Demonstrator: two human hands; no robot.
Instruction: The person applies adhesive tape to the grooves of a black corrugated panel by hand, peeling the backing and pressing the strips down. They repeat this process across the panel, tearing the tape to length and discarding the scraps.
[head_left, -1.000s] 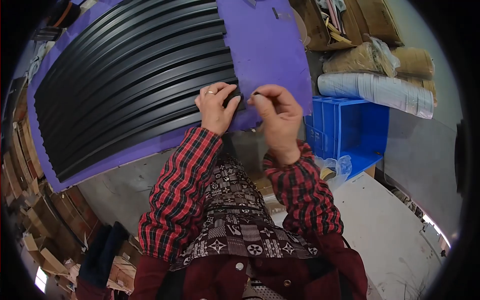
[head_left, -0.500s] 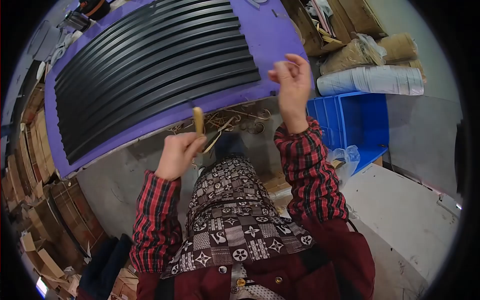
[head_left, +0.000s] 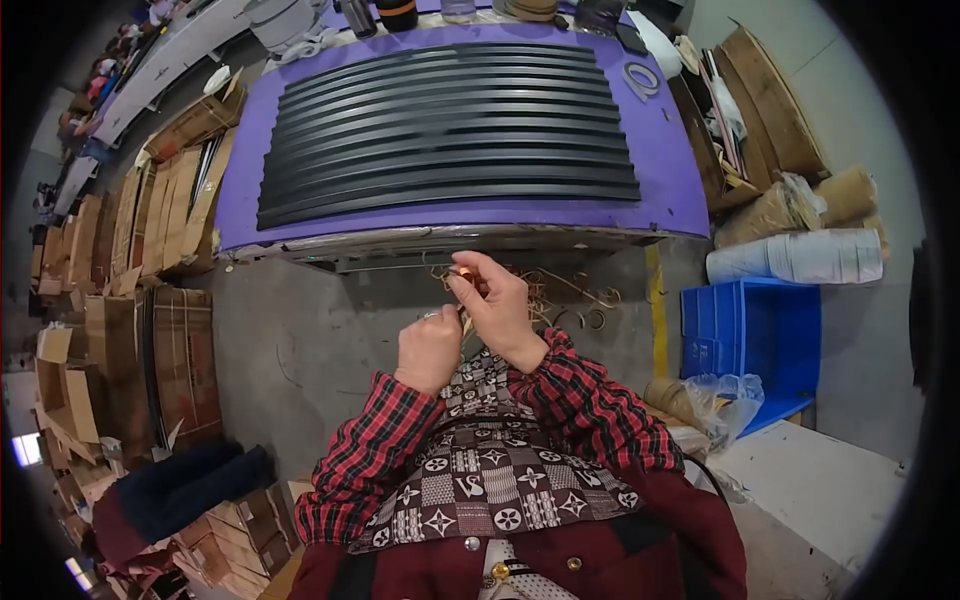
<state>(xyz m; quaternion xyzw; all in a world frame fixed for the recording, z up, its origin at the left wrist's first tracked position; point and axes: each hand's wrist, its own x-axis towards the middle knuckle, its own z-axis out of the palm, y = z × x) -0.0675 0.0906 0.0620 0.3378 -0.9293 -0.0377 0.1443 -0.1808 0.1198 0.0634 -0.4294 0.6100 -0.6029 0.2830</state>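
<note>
In the head view my left hand (head_left: 430, 352) is closed in a fist, its thumb side up. What it holds is hidden by the fingers. Just above and right of it, my right hand (head_left: 502, 312) pinches a small shiny orange thing (head_left: 467, 274) between thumb and fingers; its kind does not show. The two hands nearly touch, in front of the apron (head_left: 480, 435). Beyond them, several long black ribbed strips (head_left: 450, 130) lie side by side on the purple-topped table (head_left: 672, 190).
Curly tan strips (head_left: 565, 287) litter the floor under the table edge. To the right are a blue bin (head_left: 712, 330), a wrapped white roll (head_left: 795, 258) and a white panel (head_left: 800, 490). Cardboard boxes (head_left: 185, 345) stand at left. Cups and a tape roll (head_left: 640, 80) sit on the table.
My hands have come together from apart. The short yellow-tan piece my left hand held upright is now out of clear sight. The view has turned left, showing more floor and table.
</note>
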